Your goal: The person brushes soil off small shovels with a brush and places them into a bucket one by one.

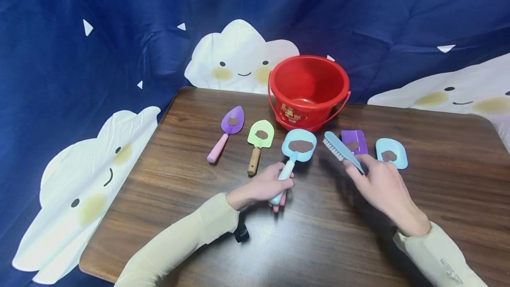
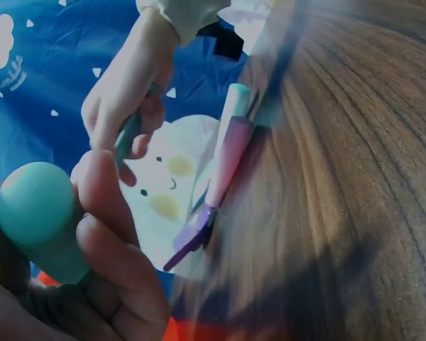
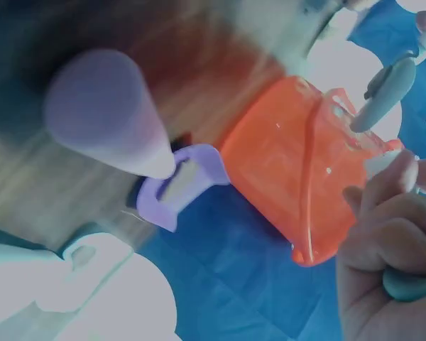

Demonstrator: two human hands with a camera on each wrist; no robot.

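My left hand (image 1: 266, 184) grips the pale handle of a light blue toy shovel (image 1: 299, 134). A brown patch lies on its blade. In the left wrist view the rounded handle end (image 2: 39, 202) pokes out between thumb and fingers. My right hand (image 1: 384, 185) pinches a blue brush (image 1: 338, 145), its white bristles turned toward the shovel but apart from it. Close beyond the right hand lie a purple shovel (image 1: 360, 138) and another light blue shovel (image 1: 400, 158), each with a brown patch. In the head view that hand hides their handles.
A red bucket (image 1: 295, 116) stands behind the shovels, its handle hanging down. To the left lie a green shovel (image 1: 260, 126) with a wooden handle and a purple shovel (image 1: 237, 114) with a pink handle, both brown-patched. A blue cloud-print cloth (image 1: 131, 21) hangs behind the wooden table (image 1: 167, 154).
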